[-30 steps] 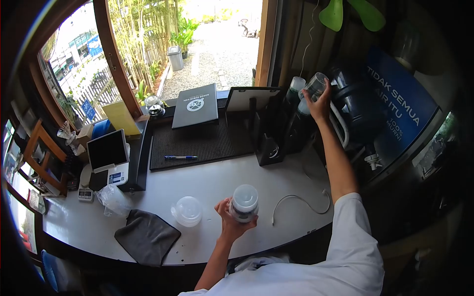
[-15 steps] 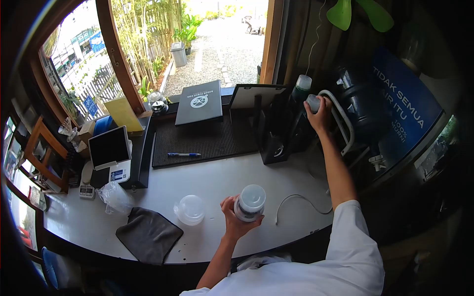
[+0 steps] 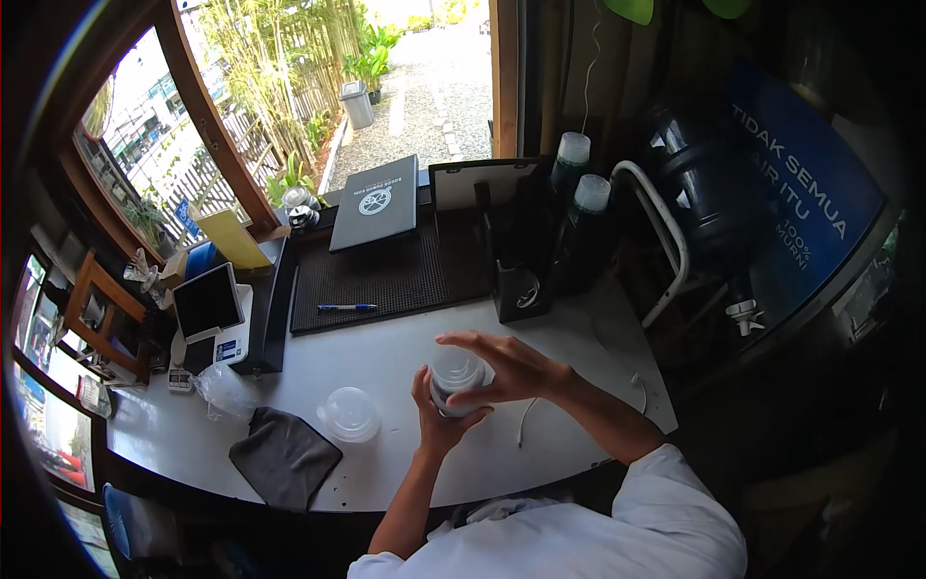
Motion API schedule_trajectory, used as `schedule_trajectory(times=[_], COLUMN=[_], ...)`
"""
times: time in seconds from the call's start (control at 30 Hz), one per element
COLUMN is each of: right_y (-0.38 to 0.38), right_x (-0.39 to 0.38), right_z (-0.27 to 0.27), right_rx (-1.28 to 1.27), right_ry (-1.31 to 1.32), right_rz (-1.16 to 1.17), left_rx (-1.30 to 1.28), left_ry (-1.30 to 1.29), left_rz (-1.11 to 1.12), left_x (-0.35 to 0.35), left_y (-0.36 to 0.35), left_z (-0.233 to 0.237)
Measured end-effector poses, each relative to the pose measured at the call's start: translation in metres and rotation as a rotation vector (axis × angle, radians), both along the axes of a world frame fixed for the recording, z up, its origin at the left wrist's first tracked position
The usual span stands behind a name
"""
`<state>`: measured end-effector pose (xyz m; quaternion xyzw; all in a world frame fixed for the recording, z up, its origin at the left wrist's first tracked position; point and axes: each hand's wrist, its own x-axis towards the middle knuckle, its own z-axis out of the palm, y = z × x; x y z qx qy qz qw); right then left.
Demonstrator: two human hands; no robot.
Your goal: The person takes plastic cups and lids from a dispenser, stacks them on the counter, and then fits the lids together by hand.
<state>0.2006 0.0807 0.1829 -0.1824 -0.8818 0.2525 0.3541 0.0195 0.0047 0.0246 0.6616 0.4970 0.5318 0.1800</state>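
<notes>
My left hand (image 3: 441, 425) is wrapped round a clear plastic cup (image 3: 456, 371) above the white counter (image 3: 386, 473). My right hand (image 3: 506, 370) reaches over from the right, thumb and fingers curved apart around the cup's top; whether it grips the rim is hard to tell. To the left, a clear round plastic container (image 3: 349, 415) stands on the counter. Beyond it lies a dark grey cloth (image 3: 285, 458) beside a crumpled clear plastic bag (image 3: 227, 391).
A black mat (image 3: 386, 275) bears a blue pen (image 3: 347, 307) and a dark menu folder (image 3: 378, 203). Two bottles with clear caps (image 3: 591, 193) stand near a metal rack (image 3: 666, 217). A tablet (image 3: 207, 301) is at the left, a white cable (image 3: 524, 425) at the right.
My right hand has come down from the bottles at the back right to the cup in my left hand. Two capped bottles now show there. The view has shifted slightly.
</notes>
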Motion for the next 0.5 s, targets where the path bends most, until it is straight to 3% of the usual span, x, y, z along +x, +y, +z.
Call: schedule_trajectory(times=[0.13,0.17,0.23,0.37,0.5], right_y=[0.030,0.046,0.074,0.152,0.177], right_x=[0.030,0.047,0.080,0.163,0.183], right_z=[0.038,0.047,0.091,0.107,0.067], right_rx=[0.121,0.118,0.045,0.317,0.360], right_ry=[0.356,0.471,0.774,0.585,0.423], right_rz=[-0.084,-0.202,-0.337,-0.756,-0.872], left_rx=[-0.148,-0.175,-0.163,-0.135,-0.146], left_ry=[-0.213,-0.103,-0.134,-0.075,-0.035], left_rz=[-0.003,0.058,0.072,0.218,0.321], left_x=[0.016,0.013,0.016,0.023,0.027], left_y=[-0.003,-0.002,-0.003,-0.004,-0.010], left_z=[0.025,0.015,0.015,0.009,0.004])
